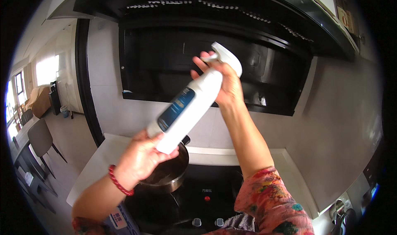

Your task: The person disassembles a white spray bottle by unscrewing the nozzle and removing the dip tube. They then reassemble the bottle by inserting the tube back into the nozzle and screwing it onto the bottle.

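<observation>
A white spray bottle (191,106) with a dark blue label is held up at a slant in front of me, its trigger head toward the upper right. My right hand (226,80) grips it at the neck, just below the trigger head, with some fingers reaching past the far side. Lower down, my left hand (144,154) holds the bottle's base, a red cord bracelet at the wrist. Beneath the left hand sits a metal pan (173,179) on the black cooktop (206,181); the hand and forearm hide part of it.
Above hangs a black range hood (173,11), with a glossy black panel (165,61) on the wall below it. A white counter (105,152) edges the cooktop. Two knobs (197,222) sit at its front. Off left stand a grey chair (40,137) and a doorway frame (84,82).
</observation>
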`<state>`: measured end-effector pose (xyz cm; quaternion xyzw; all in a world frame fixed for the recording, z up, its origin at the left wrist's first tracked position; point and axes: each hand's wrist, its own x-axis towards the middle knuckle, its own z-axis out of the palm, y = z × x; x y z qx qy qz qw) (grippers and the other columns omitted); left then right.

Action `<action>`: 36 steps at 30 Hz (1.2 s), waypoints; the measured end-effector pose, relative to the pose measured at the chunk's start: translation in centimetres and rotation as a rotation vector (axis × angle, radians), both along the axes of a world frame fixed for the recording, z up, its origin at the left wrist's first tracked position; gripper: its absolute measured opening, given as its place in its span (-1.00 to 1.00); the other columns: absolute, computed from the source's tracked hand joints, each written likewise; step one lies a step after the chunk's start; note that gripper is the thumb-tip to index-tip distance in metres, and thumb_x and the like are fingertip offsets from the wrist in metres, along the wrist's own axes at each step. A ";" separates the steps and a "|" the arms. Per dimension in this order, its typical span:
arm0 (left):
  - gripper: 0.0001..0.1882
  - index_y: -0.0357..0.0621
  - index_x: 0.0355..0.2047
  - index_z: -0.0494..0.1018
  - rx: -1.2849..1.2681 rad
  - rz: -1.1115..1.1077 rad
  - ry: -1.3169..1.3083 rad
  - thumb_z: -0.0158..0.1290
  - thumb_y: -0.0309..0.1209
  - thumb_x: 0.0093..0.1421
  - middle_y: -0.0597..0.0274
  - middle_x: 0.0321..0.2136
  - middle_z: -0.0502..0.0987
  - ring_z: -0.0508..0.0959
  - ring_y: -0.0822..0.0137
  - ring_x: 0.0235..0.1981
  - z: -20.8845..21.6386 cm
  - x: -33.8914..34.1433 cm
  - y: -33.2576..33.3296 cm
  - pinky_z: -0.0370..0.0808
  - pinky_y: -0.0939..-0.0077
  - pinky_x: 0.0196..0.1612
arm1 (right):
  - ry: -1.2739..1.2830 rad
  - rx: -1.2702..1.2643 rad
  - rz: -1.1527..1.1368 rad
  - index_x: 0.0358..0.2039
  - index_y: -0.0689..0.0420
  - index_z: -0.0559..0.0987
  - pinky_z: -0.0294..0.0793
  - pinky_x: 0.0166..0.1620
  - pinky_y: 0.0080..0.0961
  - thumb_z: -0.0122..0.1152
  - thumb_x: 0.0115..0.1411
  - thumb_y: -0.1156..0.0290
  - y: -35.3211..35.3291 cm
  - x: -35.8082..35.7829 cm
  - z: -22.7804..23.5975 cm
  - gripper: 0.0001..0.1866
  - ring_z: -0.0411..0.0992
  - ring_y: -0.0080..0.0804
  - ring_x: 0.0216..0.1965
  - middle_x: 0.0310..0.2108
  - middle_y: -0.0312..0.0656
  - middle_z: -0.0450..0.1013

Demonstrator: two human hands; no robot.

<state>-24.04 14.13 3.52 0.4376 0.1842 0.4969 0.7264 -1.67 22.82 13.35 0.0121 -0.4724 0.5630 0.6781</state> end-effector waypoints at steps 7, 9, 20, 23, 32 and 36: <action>-0.45 -0.08 0.17 0.08 -0.082 -0.336 0.025 -0.04 -0.50 0.17 -0.01 -0.01 0.34 0.44 0.00 -0.05 -6.4 8.2 -7.5 0.45 0.03 -0.03 | -0.002 -0.016 -0.333 -0.15 0.14 0.43 0.49 -0.09 -0.15 0.20 -0.12 0.46 -14.8 9.4 -6.9 -0.58 0.45 -0.25 -0.15 -0.19 -0.15 0.43; -0.42 -0.03 0.20 0.05 -0.125 -0.396 -0.009 -0.05 -0.51 0.18 0.02 0.02 0.32 0.42 0.00 -0.02 -7.9 9.8 -9.6 0.44 0.04 -0.02 | 0.007 -0.024 -0.394 -0.16 0.15 0.43 0.52 -0.11 -0.15 0.18 -0.13 0.46 -18.2 10.7 -8.0 -0.58 0.44 -0.27 -0.16 -0.21 -0.13 0.42; -0.36 -0.04 0.21 0.02 -0.204 -0.574 -0.060 0.02 -0.44 0.15 0.02 0.03 0.31 0.42 0.03 -0.02 -12.3 12.7 -14.9 0.40 0.08 0.02 | -0.081 -0.123 -0.603 -0.15 0.18 0.43 0.38 -0.01 0.04 0.14 -0.25 0.47 -26.0 11.8 -10.1 -0.48 0.33 -0.15 0.00 -0.21 -0.10 0.41; -0.37 -0.05 0.19 0.04 -0.218 -0.609 -0.051 0.03 -0.43 0.14 0.01 0.02 0.32 0.43 0.04 -0.03 -12.4 12.4 -15.5 0.41 0.09 0.01 | -0.086 -0.123 -0.626 -0.14 0.19 0.42 0.38 -0.01 0.03 0.11 -0.24 0.48 -27.3 11.3 -10.1 -0.49 0.31 -0.16 0.02 -0.20 -0.10 0.41; -0.35 -0.07 0.21 -0.04 -0.217 -0.399 0.036 0.01 -0.46 0.17 -0.04 0.02 0.31 0.42 -0.01 -0.01 -12.4 12.8 -15.7 0.41 0.01 0.01 | -0.126 -0.173 -0.762 -0.09 0.17 0.40 0.32 0.03 -0.15 0.11 -0.21 0.48 -27.7 11.7 -10.0 -0.46 0.32 -0.16 0.02 -0.20 -0.12 0.41; 0.01 -0.04 0.29 -0.29 0.714 0.082 0.593 0.20 -0.33 0.03 -0.10 0.25 -0.12 0.02 0.01 0.24 -12.3 17.2 -15.0 0.27 0.10 0.08 | -0.294 -0.102 -0.840 0.02 0.18 0.37 0.30 0.01 -0.30 0.14 -0.19 0.49 -27.5 14.2 -8.2 -0.38 0.33 -0.27 -0.07 -0.20 -0.15 0.40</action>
